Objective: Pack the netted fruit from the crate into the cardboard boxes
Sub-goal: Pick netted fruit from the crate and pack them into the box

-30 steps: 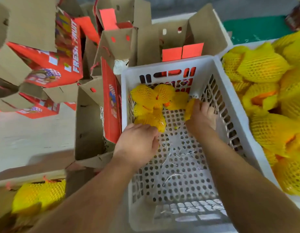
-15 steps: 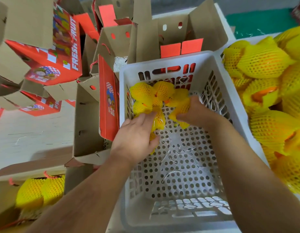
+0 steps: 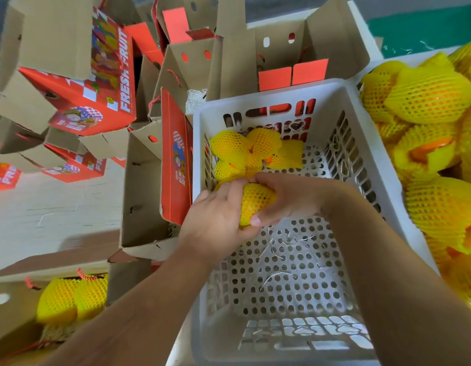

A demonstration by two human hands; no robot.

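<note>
A white perforated crate [image 3: 342, 143] stands in the middle, with several yellow-netted fruits [image 3: 245, 150] bunched in its far left corner. Over the crate floor, one netted fruit [image 3: 255, 204] sits between both hands. My left hand [image 3: 215, 223] cups it from the left and below. My right hand [image 3: 287, 199] curls over it from the right, thumb at its near end. An open cardboard box [image 3: 144, 196] with a red printed side stands against the crate's left wall. A box at lower left [image 3: 12, 313] holds two netted fruits [image 3: 73, 297].
Several open red and brown "FRESH FRUIT" boxes [image 3: 97, 83] crowd the back and left. A second container at the right is heaped with netted fruit [image 3: 435, 133]. Pale tabletop [image 3: 49, 207] shows at the left. Loose packing threads lie on the crate floor.
Both hands reached into the far pile, closed on fruit and drew back toward me. They now meet around one netted fruit lifted off the pile.
</note>
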